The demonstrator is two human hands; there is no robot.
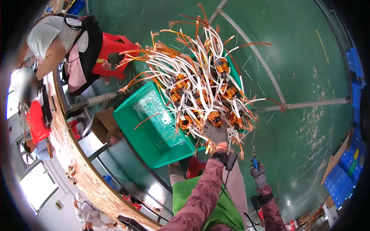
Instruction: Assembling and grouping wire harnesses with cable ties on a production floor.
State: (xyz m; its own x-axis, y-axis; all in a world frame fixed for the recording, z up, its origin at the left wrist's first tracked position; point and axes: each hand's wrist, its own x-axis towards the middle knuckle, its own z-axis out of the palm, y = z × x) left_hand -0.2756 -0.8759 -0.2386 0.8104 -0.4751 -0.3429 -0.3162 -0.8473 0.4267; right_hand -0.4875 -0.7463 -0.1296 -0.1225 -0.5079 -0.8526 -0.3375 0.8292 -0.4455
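Observation:
A big heap of copper-wound ring coils (181,81) with white-sleeved leads and frayed copper ends fills a green bin (236,73). My left hand (216,133), in a grey glove, reaches into the near side of the heap. Its fingers close on a copper coil (214,118) there; the fingertips are partly hidden. Off to the right of the heap, my gloved right hand (259,176) is closed round a slim blue-handled tool (254,158). The tool's narrow dark tip points away from me, and its exact kind is too small to tell.
Left of the heap stands a green tray (154,163) with white offcuts in it. A cardboard box (105,125) and a long workbench (86,163) lie further left. Someone sits on a red stool (115,52). Metal floor rails (266,63) run behind the heap; blue crates (341,177) stand far right.

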